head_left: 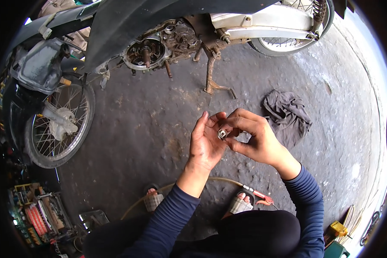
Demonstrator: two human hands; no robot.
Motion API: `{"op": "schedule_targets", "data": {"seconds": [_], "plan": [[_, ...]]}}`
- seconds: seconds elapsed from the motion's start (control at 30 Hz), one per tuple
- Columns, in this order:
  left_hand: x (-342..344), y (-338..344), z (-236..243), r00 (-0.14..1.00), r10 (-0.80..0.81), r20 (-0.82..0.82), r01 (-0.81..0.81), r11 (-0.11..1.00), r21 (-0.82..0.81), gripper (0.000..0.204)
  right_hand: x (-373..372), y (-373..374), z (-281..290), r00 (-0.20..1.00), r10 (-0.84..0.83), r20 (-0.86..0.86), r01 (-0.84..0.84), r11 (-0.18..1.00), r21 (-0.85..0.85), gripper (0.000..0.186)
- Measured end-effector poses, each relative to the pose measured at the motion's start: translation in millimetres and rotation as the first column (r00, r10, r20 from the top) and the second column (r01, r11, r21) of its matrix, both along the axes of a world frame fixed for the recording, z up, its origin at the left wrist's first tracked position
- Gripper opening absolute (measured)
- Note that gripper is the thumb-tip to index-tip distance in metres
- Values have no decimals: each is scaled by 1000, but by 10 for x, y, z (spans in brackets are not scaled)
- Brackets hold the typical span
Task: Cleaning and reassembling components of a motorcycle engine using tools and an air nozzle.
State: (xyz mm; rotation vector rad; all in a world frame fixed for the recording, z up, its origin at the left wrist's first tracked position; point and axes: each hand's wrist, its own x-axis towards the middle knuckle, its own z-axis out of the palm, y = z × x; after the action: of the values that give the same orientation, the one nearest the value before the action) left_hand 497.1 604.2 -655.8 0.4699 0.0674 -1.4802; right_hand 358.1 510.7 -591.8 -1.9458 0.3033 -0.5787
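Between thumb and fingers, my right hand (262,139) pinches a small round metal part (222,134) with a hole in its middle, perhaps a bushing or nut. The part is right at the palm of my left hand (203,148); whether it touches the skin I cannot tell. That left hand is turned palm up, its thumb and fingers apart and slightly curled, with dark smudges on the skin. Beyond both hands stands a motorcycle, its engine (146,53) opened on the near side so that a shaft and inner parts show.
A centre stand (210,73) reaches the floor under the motorcycle. A dark crumpled cloth (287,115) lies at the right. By my feet runs a hose with a red air gun (262,197). The front wheel (60,124) and a tool box (38,215) are at the left.
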Motion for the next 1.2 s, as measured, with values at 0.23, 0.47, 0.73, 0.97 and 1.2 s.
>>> {"op": "schedule_targets", "data": {"seconds": [0.23, 0.47, 0.73, 0.97, 1.2], "plan": [[407, 137, 658, 624, 198, 756, -54, 976, -211, 9, 234, -31, 410, 981, -41, 188, -155, 409, 899, 24], [1182, 218, 1386, -235, 339, 911, 46, 940, -338, 20, 962, 224, 639, 932, -140, 333, -287, 273, 918, 29], [1608, 55, 1282, 310, 38, 950, -5, 999, -38, 10, 1737, 482, 71, 777, -530, 338, 266, 764, 588, 24], [1762, -106, 988, 374, -211, 903, 207, 968, 141, 11, 1733, 257, -158, 716, -546, 435, 501, 836, 224, 29], [1811, -200, 881, 385, -312, 869, 240, 943, 233, 13, 1761, 220, -250, 707, -561, 431, 497, 828, 261, 25]]}}
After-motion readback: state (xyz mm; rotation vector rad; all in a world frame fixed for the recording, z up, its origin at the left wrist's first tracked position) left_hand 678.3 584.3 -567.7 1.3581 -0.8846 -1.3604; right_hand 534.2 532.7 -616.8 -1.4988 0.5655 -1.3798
